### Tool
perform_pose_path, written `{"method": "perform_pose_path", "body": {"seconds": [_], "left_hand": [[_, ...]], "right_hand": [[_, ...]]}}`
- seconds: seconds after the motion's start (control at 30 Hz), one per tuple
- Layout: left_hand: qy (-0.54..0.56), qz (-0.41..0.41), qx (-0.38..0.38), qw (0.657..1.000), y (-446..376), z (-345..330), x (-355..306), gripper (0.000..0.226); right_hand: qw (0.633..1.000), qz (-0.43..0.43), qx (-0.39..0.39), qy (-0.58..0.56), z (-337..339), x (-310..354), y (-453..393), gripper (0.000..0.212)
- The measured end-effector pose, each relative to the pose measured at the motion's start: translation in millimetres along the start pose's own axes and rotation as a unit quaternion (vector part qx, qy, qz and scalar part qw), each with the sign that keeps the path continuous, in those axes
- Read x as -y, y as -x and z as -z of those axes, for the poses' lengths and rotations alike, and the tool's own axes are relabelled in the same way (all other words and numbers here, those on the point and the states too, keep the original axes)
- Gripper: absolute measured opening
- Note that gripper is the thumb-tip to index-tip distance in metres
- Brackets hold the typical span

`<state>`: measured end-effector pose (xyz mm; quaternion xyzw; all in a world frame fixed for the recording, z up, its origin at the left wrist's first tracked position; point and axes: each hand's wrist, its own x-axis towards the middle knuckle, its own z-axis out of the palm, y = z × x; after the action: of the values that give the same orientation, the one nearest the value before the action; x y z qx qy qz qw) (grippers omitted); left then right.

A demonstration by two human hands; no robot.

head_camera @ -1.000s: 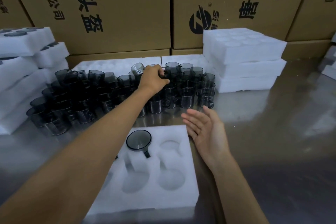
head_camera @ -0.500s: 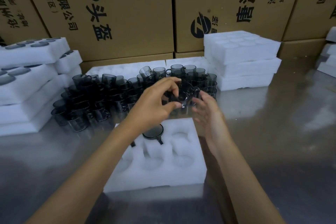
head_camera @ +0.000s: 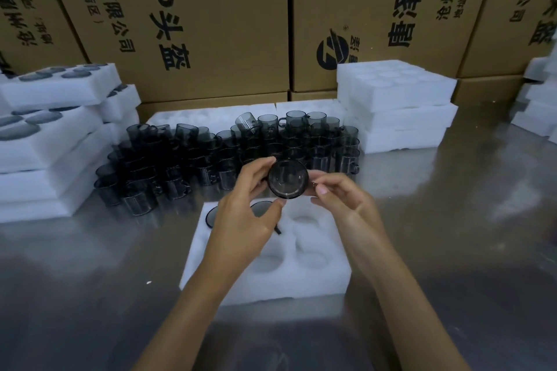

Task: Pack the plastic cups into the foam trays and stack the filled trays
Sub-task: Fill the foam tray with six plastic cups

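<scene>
A smoky plastic cup point(head_camera: 287, 179) is held up over the far edge of a white foam tray point(head_camera: 313, 277), its mouth turned toward me. My left hand point(head_camera: 247, 205) grips its left rim with thumb and fingers. My right hand point(head_camera: 340, 199) pinches its right side, at the handle. The tray has round pockets; two at its far left hold cups point(head_camera: 211, 215), partly hidden behind my left hand. Several loose cups point(head_camera: 211, 156) stand crowded behind the tray.
Filled foam trays point(head_camera: 51, 141) are stacked at the left. Empty foam trays point(head_camera: 398, 105) are stacked at the back right, more point(head_camera: 536, 111) at the far right edge. Cardboard boxes point(head_camera: 187, 24) wall off the back. The steel table point(head_camera: 452, 235) is bare on the right.
My left hand took a cup from the pile and brought it back over the tray. My right hand rose from beside the tray and took hold of the cup's other side.
</scene>
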<state>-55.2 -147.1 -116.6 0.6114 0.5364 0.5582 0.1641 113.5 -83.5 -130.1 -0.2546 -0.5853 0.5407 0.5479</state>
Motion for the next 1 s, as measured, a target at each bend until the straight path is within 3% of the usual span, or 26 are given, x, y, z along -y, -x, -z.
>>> {"method": "perform_pose_path", "body": {"seconds": [0.2,0.37,0.53,0.7,0.83,1.0], "left_hand": [[-0.036,-0.012,-0.018,0.999,2,7,2,0.074],[-0.085,-0.073,-0.017,0.994,1,2,5,0.068],[-0.096,-0.008,0.05,0.994,-3,-5,8,0.071],[-0.122,0.044,0.126,0.983,-5,-10,16,0.066],[-0.153,0.048,0.146,0.976,-6,-10,20,0.064],[-0.18,0.063,0.167,0.967,-6,-12,23,0.064]], "right_hand": [[1.0,0.0,0.022,0.009,-4,6,3,0.014],[0.997,0.005,0.007,0.071,4,5,0,0.015],[0.99,0.021,-0.042,0.13,12,4,0,0.016],[0.982,-0.004,-0.031,0.187,15,0,0,0.026],[0.977,-0.017,-0.033,0.209,15,1,0,0.013],[0.976,-0.023,0.026,0.213,19,4,-1,0.038]]}}
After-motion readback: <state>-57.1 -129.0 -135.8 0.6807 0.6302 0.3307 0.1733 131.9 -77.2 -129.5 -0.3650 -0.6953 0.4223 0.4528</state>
